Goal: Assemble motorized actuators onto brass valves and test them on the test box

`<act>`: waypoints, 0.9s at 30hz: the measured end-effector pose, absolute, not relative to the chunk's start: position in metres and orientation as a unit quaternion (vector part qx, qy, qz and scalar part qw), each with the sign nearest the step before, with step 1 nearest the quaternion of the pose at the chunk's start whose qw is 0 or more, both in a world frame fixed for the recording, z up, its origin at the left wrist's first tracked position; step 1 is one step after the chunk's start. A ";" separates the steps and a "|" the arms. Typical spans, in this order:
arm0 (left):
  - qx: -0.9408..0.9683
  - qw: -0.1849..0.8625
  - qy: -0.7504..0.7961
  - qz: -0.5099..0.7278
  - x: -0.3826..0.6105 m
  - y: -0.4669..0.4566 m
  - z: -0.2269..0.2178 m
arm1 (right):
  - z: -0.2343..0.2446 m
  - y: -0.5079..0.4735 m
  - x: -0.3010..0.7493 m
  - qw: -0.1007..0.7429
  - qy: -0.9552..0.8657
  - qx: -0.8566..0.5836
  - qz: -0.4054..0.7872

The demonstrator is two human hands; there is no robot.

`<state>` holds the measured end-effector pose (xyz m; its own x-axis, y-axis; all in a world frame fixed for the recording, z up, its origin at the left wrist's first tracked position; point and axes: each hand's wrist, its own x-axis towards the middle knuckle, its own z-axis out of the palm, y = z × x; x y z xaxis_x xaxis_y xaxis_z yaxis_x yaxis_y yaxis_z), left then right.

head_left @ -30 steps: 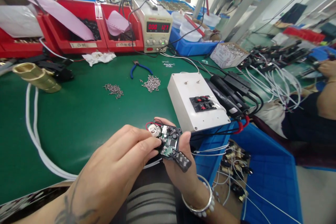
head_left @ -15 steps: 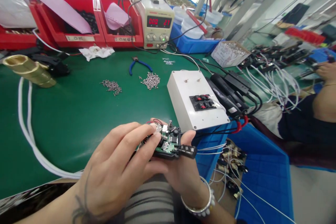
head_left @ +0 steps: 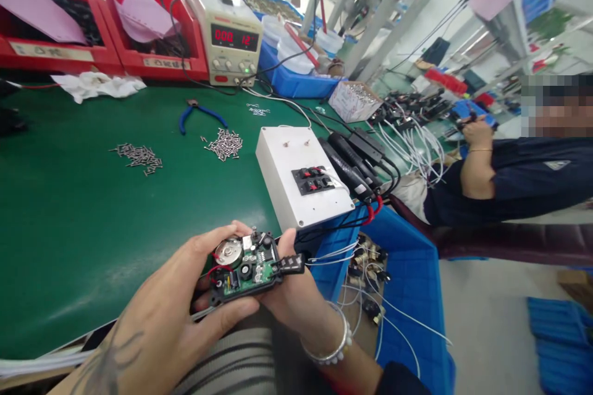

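Note:
Both hands hold a small black housing with a green circuit board (head_left: 266,271) facing up, above the table's front edge. A round silver motor-like part (head_left: 229,252), a red wire and small components sit in it, and a short black cable sleeve sticks out on its right. My left hand (head_left: 171,284) grips the left side, thumb along the near edge and fingers at the far side. From beneath and the right, my right hand (head_left: 294,293) supports it, thumb beside the black sleeve; its other fingers are mostly hidden under the housing.
Beyond lie two piles of screws (head_left: 225,144), blue-handled pliers (head_left: 199,112) and a white switch box (head_left: 282,166). Red bins (head_left: 152,68) and a power supply (head_left: 231,37) stand behind. A blue crate (head_left: 412,296) holds wired parts at right, near a seated co-worker (head_left: 509,173).
My left fingers have moved off the top of the board to its sides, uncovering the round silver part. The view has swung right, and the power supply reading has dropped from 27 to 12.

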<state>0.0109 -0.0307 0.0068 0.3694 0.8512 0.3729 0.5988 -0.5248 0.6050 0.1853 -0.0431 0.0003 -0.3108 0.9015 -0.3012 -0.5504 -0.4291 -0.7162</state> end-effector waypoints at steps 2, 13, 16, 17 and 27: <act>0.777 0.219 0.485 0.336 0.007 -0.029 -0.003 | 0.001 -0.046 0.213 0.476 -0.326 -0.429 0.695; 0.719 0.279 0.554 0.312 0.012 0.001 -0.038 | -0.041 -0.011 0.360 0.753 -0.193 -0.497 0.386; 0.744 0.266 0.526 0.315 0.010 0.000 -0.046 | -0.029 0.014 0.369 0.776 -0.206 -0.490 0.341; 0.747 0.259 0.522 0.321 0.010 -0.001 -0.047 | -0.020 0.023 0.371 0.779 -0.216 -0.489 0.327; 0.790 0.171 0.485 0.334 0.019 -0.002 -0.042 | 0.074 0.096 0.383 0.755 -0.504 -0.414 0.072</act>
<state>0.0189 -0.0025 -0.0418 0.3057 0.8810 0.3611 0.6523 -0.4700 0.5947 0.3828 0.0959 0.0744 0.4815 0.5264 0.7008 0.3077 0.6472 -0.6975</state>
